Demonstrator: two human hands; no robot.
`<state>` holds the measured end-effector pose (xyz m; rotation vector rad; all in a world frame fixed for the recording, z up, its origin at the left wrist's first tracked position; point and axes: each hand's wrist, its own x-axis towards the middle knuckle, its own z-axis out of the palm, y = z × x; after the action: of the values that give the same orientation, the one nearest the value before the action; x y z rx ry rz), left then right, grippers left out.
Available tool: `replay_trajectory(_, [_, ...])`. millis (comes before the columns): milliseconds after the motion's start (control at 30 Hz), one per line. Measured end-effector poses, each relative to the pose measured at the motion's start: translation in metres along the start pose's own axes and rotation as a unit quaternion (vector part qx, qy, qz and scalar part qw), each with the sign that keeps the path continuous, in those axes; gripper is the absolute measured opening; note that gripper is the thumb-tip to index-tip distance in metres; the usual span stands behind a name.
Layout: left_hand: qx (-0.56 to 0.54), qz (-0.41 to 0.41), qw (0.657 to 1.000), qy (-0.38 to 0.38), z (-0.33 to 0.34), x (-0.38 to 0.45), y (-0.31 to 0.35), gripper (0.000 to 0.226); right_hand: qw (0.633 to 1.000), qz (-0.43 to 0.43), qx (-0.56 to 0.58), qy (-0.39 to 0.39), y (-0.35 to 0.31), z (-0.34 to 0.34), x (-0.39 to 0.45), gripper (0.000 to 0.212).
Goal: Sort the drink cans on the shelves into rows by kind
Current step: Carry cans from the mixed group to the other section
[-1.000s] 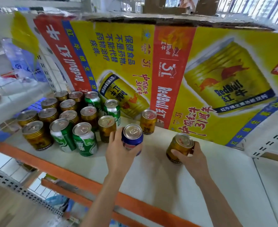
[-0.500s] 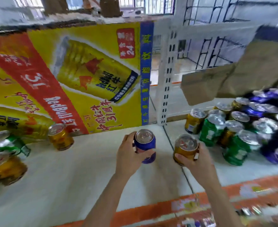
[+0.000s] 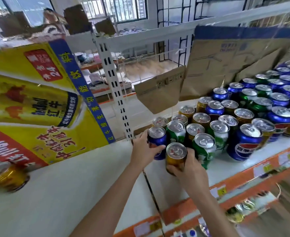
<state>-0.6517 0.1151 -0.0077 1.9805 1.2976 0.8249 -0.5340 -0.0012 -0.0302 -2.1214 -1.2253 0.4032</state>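
My left hand (image 3: 143, 151) grips a blue can (image 3: 157, 140) at the left edge of a mixed cluster of cans on the right shelf section. My right hand (image 3: 189, 165) grips a gold can (image 3: 175, 155) just in front of it, beside a green can (image 3: 204, 149). The cluster holds several blue, green and gold cans, among them a large blue Pepsi can (image 3: 246, 144). A lone gold can (image 3: 7, 176) stands on the left shelf section.
A yellow Red Bull carton (image 3: 38, 100) leans at the back left. A white slotted upright (image 3: 114, 86) divides the two shelf sections. Brown cardboard (image 3: 159, 89) stands behind the cans. The orange shelf edge (image 3: 243, 175) carries price labels.
The view has swung right from the left shelf section to the right one. Both hands have carried the blue and gold cans rightwards up to the mixed cluster.
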Motion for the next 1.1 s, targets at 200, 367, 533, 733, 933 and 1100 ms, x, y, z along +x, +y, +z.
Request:
replay_trajectory(200, [0.010, -0.004, 1.000, -0.004, 0.003, 0.004, -0.003, 0.070, 0.999, -0.015, -0.036, -0.009, -0.004, -0.005, 0.006, 0.079])
replay_trajectory(367, [0.032, -0.013, 0.999, 0.014, 0.001, -0.012, -0.004, 0.059, 0.996, -0.036, -0.072, -0.048, -0.004, -0.017, 0.005, 0.070])
replay_trajectory(533, [0.138, 0.003, 0.990, -0.027, -0.026, -0.055, -0.026, 0.030, 0.993, -0.091, -0.062, 0.030, -0.016, -0.031, -0.019, 0.042])
replay_trajectory(733, [0.217, -0.040, 0.975, -0.013, -0.100, -0.113, -0.068, 0.022, 0.978, -0.207, 0.003, -0.033, -0.053, 0.003, -0.038, 0.028])
replay_trajectory(933, [0.235, -0.148, 0.955, 0.108, -0.187, -0.171, -0.113, 0.027, 0.931, -0.323, -0.008, -0.173, -0.121, 0.068, -0.058, 0.027])
replay_trajectory(1100, [0.207, -0.254, 0.920, 0.214, -0.246, -0.237, -0.152, 0.025, 0.873, -0.393, 0.014, -0.289, -0.185, 0.129, -0.090, 0.036])
